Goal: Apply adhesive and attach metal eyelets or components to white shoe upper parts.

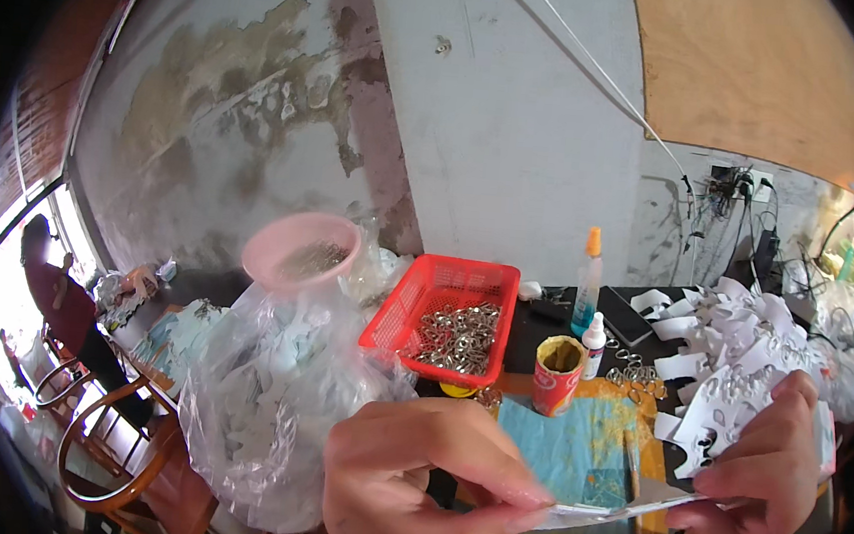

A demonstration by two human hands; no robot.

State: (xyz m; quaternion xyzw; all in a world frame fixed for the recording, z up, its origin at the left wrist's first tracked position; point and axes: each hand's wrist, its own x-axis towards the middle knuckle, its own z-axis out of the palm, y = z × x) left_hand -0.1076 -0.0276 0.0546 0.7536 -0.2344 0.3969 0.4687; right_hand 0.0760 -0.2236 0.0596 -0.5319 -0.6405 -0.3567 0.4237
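Between my two hands a thin white flat strip (pixel 596 514) is stretched, seen nearly edge-on above the table. My left hand (pixel 421 472) pinches its left end between thumb and fingers. At the other end, my right hand (pixel 761 484) grips it with the thumb beneath and the fingers folded over. Under the strip lies a blue cloth (pixel 559 443) on a stained orange-yellow mat (pixel 656 421). A thin brush-like stick (pixel 632 462) rests along the cloth's right edge. Close to my right hand is a pile of white cut-out pieces (pixel 732 336), some bearing metal rings.
A red plastic basket (pixel 399 310) holds many metal clasps. Beside it are a pink bowl (pixel 272 255) and a clear plastic bag (pixel 254 424). An open red can (pixel 555 390), a white bottle (pixel 594 342) and an orange-tipped bottle (pixel 587 290) stand behind the cloth. A person (pixel 63 304) is far left.
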